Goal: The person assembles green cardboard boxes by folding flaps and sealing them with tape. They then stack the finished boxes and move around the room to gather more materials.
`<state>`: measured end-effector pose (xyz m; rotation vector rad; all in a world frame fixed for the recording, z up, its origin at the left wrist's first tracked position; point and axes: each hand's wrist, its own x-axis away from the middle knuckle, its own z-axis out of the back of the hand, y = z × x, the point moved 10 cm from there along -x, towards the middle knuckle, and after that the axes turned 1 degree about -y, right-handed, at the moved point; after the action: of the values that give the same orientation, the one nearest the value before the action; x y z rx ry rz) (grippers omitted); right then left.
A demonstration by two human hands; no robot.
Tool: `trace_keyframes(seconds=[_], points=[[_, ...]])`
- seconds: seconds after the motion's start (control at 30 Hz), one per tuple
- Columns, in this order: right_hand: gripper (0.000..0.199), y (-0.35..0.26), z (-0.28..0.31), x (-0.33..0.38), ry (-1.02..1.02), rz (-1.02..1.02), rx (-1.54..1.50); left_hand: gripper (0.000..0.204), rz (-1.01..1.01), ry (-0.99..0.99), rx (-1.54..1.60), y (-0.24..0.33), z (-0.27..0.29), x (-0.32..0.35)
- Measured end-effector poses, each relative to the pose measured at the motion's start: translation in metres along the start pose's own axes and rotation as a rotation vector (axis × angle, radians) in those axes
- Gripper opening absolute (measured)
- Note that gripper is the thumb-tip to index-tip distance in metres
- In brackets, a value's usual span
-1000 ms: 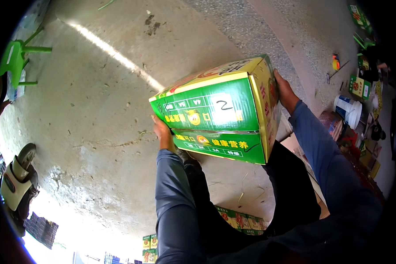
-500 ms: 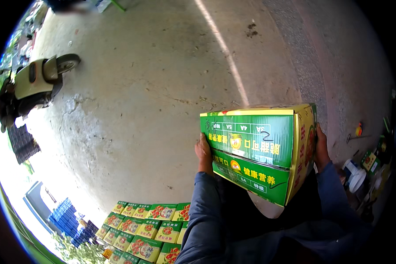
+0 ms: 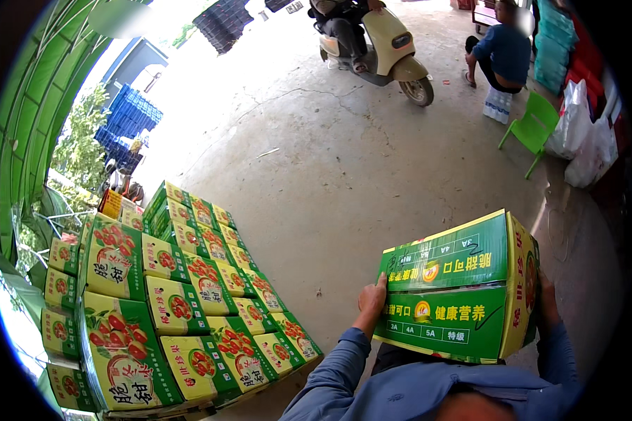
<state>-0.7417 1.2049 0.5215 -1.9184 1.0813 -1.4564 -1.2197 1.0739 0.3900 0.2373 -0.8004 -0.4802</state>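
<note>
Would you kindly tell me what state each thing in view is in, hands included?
Held carton: flaps shut, supported between both hands.
Left hand: gripping the carton's left side.
Right hand: at its right side, partly hidden.
Stacked cartons: closed, in rows.
Scooter: upright, with a rider.
Green chair: upright.
Blue crates: stacked.

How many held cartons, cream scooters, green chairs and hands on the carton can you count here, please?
Held carton: 1
Cream scooter: 1
Green chair: 1
Left hand and right hand on the carton: 2
Total: 5
</note>
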Motion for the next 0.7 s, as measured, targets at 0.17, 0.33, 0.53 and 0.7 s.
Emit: trace_keyframes(seconds=[0.17,0.33,0.53,0.7], points=[[0.044,-0.027,-0.145,0.024,-0.087,-0.048,-0.044,0.082,0.070,0.020,0.089,-0.027,0.160,0.012],[0.042,-0.029,-0.242,-0.171,-0.385,-0.036,-0.009,0.082,0.149,0.239,0.199,-0.007,0.226,-0.075],[0.040,-0.002,-0.540,-0.226,-0.463,0.011,0.214,0.080,0.205,0.401,0.236,-0.095,0.410,-0.212],[0.038,0.004,-0.767,-0.279,-0.590,-0.130,0.350,0.083,0.277,0.523,0.542,-0.192,0.496,-0.338]])
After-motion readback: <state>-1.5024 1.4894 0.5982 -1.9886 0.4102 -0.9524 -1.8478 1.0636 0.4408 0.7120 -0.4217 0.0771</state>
